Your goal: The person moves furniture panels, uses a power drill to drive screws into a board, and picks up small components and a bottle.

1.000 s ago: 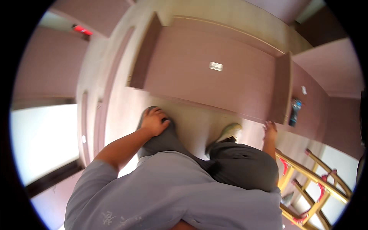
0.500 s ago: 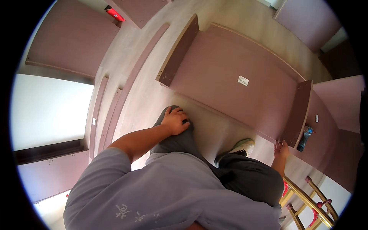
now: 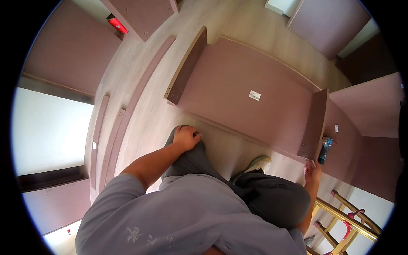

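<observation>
From its middle, the wide panel (image 3: pixel 229 76), flat on the floor (image 3: pixel 148 110), bears one upright board (image 3: pixel 187 66) at ten o'clock and an end board (image 3: pixel 315 121) at four. The step in hand looks like steadying that end board: the right hand (image 3: pixel 312 171) reaches its near corner, though I cannot tell gripping from touching. The left hand (image 3: pixel 186 138), loose and holding nothing, rests on the knee (image 3: pixel 197 149) at eight o'clock. Any next move probably calls for surer hold there on the end board.
</observation>
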{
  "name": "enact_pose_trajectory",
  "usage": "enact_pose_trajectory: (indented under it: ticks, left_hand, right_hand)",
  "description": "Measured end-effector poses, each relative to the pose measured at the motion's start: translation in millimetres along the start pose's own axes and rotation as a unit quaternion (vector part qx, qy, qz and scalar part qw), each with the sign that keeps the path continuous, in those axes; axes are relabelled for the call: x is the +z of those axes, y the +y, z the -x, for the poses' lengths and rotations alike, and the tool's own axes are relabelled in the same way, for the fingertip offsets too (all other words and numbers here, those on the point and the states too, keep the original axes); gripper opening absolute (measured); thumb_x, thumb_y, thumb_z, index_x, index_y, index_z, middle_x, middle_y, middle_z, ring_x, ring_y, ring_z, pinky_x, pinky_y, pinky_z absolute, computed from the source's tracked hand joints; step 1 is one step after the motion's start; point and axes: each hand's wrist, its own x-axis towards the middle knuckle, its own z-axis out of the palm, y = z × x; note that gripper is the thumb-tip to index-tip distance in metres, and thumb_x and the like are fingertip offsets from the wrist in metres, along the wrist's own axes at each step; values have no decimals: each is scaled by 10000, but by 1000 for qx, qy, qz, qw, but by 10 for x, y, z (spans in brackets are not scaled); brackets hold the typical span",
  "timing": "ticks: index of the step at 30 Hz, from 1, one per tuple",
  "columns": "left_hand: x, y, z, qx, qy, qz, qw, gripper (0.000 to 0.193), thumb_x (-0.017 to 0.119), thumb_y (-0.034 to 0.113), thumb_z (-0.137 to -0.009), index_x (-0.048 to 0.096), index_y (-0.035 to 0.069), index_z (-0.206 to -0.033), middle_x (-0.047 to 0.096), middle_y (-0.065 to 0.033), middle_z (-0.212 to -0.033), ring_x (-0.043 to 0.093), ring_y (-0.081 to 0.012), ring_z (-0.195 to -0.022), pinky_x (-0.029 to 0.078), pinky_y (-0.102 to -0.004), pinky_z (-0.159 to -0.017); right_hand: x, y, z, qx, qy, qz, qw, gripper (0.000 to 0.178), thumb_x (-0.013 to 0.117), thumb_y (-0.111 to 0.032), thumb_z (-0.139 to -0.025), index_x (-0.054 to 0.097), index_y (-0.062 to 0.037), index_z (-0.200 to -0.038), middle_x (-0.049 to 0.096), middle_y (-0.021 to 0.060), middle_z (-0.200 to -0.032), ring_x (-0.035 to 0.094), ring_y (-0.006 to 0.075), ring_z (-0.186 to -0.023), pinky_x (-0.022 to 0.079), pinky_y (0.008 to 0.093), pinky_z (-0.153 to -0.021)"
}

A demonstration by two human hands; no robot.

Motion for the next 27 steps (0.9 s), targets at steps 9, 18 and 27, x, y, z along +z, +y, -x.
enact_pose_trajectory:
  ticks: [9, 18, 27]
  left_hand:
    - [-162, -721, -1098, -224, 238, 199, 924, 823, 645, 650, -962, 634, -98, -1304, 682, -342, -1309, 648, -486, -1264, 511, -530, -1065]
    - [-159, -1506, -1336, -136, 120, 139, 974, 480, 504, 460, -1088, 749, 48, -1080, 791, -158, -1000, 754, -351, -1020, 556, -485, -942]
    - [43, -804, 48, 114, 111, 29, 987, 373, 612, 324, -1034, 728, 82, -1293, 686, -162, -1380, 629, -403, -1285, 500, -453, -1103]
  right_hand:
    - [245, -834, 1954, -247, -169, 342, 891, 477, 683, -234, -1040, 598, 5, -1444, 734, 148, -1276, 725, 221, -1098, 559, 340, -897]
    - [978, -1140, 3538, -523, -304, 572, 553, 572, 820, -202, -868, 636, -46, -1387, 728, 205, -1220, 718, 368, -1073, 574, 457, -938]
    - [1394, -821, 3461, -445, -477, 545, 526, 459, 752, -351, -940, 647, -22, -1243, 722, 168, -945, 704, 384, -957, 555, 494, -840]
